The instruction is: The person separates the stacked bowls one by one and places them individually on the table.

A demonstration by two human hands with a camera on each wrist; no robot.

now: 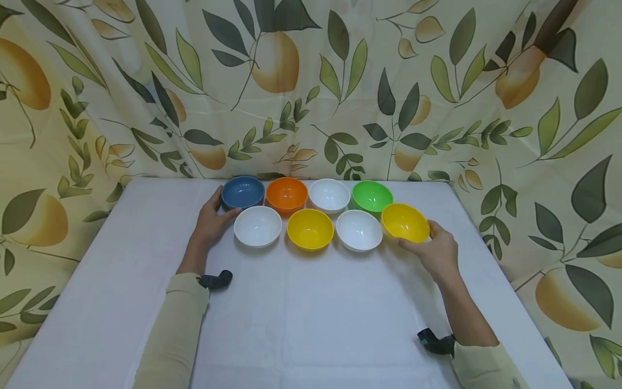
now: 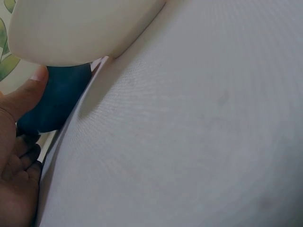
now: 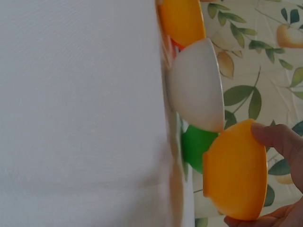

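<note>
At the left end of the back row, my left hand (image 1: 212, 220) holds a blue bowl (image 1: 243, 192), fingers at its outer side and thumb at its front. The left wrist view shows the thumb by the blue bowl (image 2: 66, 99), partly hidden behind a white bowl. My right hand (image 1: 439, 251) grips a yellow bowl (image 1: 405, 223) at the right end of the front row. In the right wrist view this yellow bowl (image 3: 236, 170) is raised off the table, pinched between thumb and fingers, with a green bowl (image 3: 199, 145) behind it.
Orange (image 1: 286, 195), white (image 1: 329, 195) and green (image 1: 372, 196) bowls continue the back row. In front stand a white bowl (image 1: 258, 227), a yellow bowl (image 1: 310, 229) and another white bowl (image 1: 359, 230). A white cloth covers the table (image 1: 311, 313); a fruit-patterned curtain (image 1: 311, 124) hangs behind.
</note>
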